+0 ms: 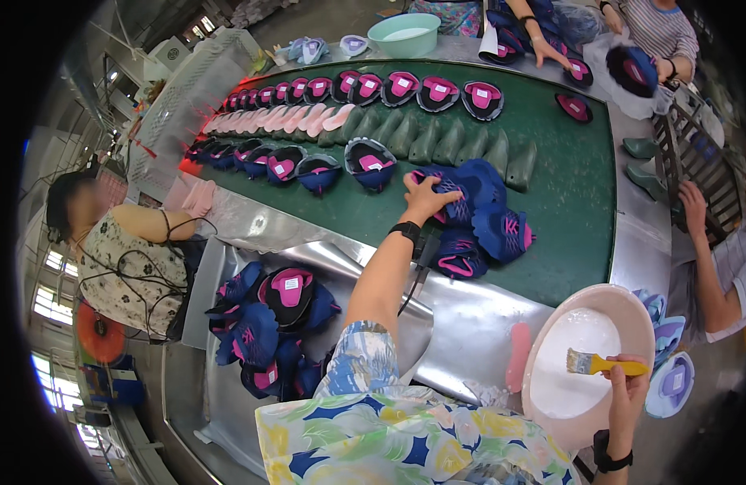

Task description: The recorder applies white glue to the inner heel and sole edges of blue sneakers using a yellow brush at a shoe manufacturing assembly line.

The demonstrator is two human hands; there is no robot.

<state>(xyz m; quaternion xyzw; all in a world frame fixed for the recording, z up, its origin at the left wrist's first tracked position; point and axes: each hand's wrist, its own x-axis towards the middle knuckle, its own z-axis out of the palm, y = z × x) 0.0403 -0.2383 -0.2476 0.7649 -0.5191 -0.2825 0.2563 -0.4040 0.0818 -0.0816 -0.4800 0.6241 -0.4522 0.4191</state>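
Note:
My left hand (425, 200) reaches over the green conveyor belt (308, 202) and grips a navy shoe upper (455, 212) with pink laces, thumb and fingers apart across it. That upper lies in a small pile with other navy uppers (502, 232). In my right hand (623, 384) is a paintbrush (607, 363) with a yellow handle, its bristles over a pale pink basin (538, 368). White liquid (579, 347) fills much of the basin.
Green shoe lasts (462, 145), pink insoles (308, 120) and uppers (437, 93) stand in rows along the belt. More uppers (284, 323) fill a metal tray at left. A seated person (138, 250) is at left; other people work at the far right. A mint basin (405, 36) stands across.

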